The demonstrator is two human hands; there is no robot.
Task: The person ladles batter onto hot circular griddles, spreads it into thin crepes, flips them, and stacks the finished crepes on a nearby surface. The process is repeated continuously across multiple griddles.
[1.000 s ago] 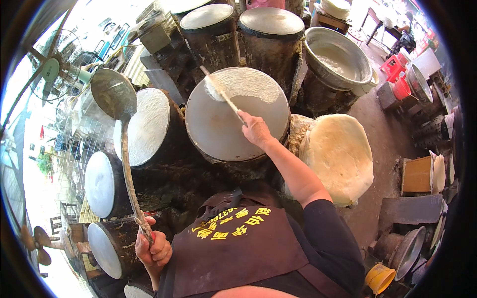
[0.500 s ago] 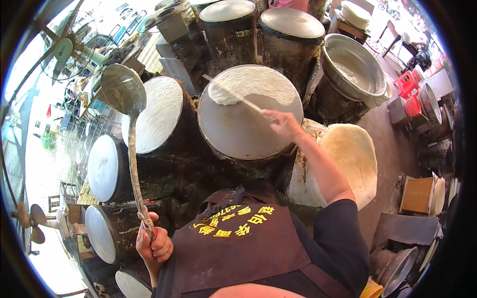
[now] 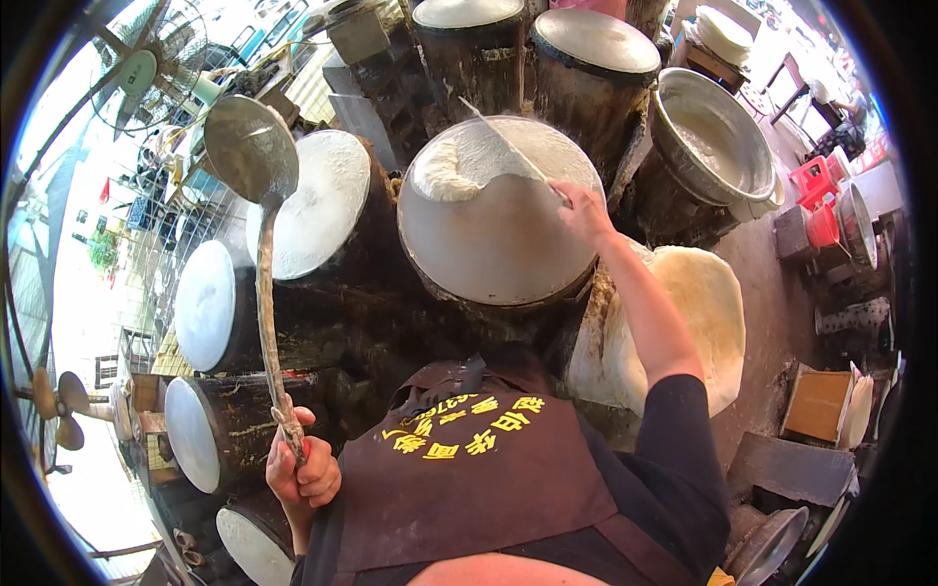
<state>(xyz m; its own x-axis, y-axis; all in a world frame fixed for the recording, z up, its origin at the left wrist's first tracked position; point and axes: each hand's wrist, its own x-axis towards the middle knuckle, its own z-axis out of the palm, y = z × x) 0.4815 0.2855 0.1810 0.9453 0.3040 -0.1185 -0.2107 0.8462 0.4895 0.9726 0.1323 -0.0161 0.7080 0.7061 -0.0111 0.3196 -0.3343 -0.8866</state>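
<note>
My left hand [image 3: 305,476] is closed around the long wooden handle of a large metal ladle [image 3: 250,146], held upright with its bowl raised on the left. My right hand [image 3: 583,211] grips one end of a thin, flat, light-coloured stick [image 3: 508,146]. This stick slants across a round griddle [image 3: 489,259] on a drum-shaped stove in front of me. White batter [image 3: 445,176] covers the griddle's far part and gathers in a thicker lump at its left. The nearer part of the surface is bare and grey.
On the left, a second griddle [image 3: 318,200] carries a white batter layer. More round-topped stoves [image 3: 596,39] stand behind and along the left. At the right are a big metal pot [image 3: 703,137] of whitish liquid and a stack of pale flat sheets [image 3: 699,313]. A fan [image 3: 137,73] stands far left.
My right hand has swung the stick up and to the right over the griddle. The batter's edge has changed shape, with a lump at the left. My left hand still holds the ladle.
</note>
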